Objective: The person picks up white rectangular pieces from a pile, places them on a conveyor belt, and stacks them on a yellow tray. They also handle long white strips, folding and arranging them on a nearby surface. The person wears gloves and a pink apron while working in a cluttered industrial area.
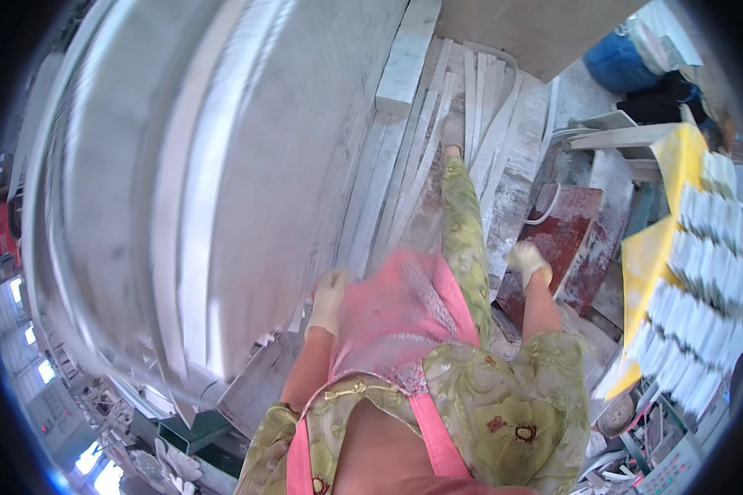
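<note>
My left hand [328, 301], in a pale cream glove, hangs beside the left edge of my dusty pink apron [396, 309]. Its fingers point away and are blurred, so whether it pinches the cloth cannot be made out. Out to the right, my right hand [528, 261] wears a similar glove. Its fingers look curled in, with nothing showing in them. Below that hand lies a worn red board [563, 227]. One foot [452, 140] is stretched forward onto the floor strips.
Large grey-white slabs [264, 165] lean upright close on my left. Long pale strips [421, 148] cover the floor ahead. At right stand a yellow rack [656, 239] with stacked white pieces [706, 272] and a blue bin [619, 62]. A brown panel [528, 29] blocks the far end.
</note>
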`<state>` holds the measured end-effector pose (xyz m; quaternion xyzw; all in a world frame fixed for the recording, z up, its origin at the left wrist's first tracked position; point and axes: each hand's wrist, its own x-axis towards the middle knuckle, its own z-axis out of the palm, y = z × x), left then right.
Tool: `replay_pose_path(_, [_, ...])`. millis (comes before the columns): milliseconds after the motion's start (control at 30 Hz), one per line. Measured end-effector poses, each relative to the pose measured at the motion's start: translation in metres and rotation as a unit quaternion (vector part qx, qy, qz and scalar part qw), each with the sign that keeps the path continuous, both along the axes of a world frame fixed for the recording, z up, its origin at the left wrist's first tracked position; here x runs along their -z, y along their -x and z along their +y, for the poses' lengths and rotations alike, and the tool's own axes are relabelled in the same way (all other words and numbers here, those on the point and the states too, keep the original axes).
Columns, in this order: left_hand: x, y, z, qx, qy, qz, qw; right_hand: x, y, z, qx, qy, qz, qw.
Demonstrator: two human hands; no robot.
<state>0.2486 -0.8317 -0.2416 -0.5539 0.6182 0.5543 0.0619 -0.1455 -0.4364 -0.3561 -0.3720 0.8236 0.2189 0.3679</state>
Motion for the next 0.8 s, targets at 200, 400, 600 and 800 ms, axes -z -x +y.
replay_pose_path(200, [-0.014, -0.036, 0.011, -0.004, 0.042, 0.126, 0.991, -0.099, -0.304, 0.121, 0.118, -0.032, -0.111, 0.986])
replay_pose_path(400, [-0.030, -0.016, 0.013, 0.054, -0.022, 0.116, 0.992, -0.095, -0.401, 0.176, 0.449, 0.012, -0.001, 0.893])
replay_pose_path(600, [-0.006, -0.037, 0.022, 0.147, -0.022, 0.059, 0.987, -0.094, -0.420, 0.226, 0.660, 0.080, 0.160, 0.730])
replay_pose_path(800, [0.024, -0.053, 0.041, 0.339, 0.055, -0.093, 0.935, -0.123, -0.544, 0.309, 0.526, -0.037, 0.158, 0.835])
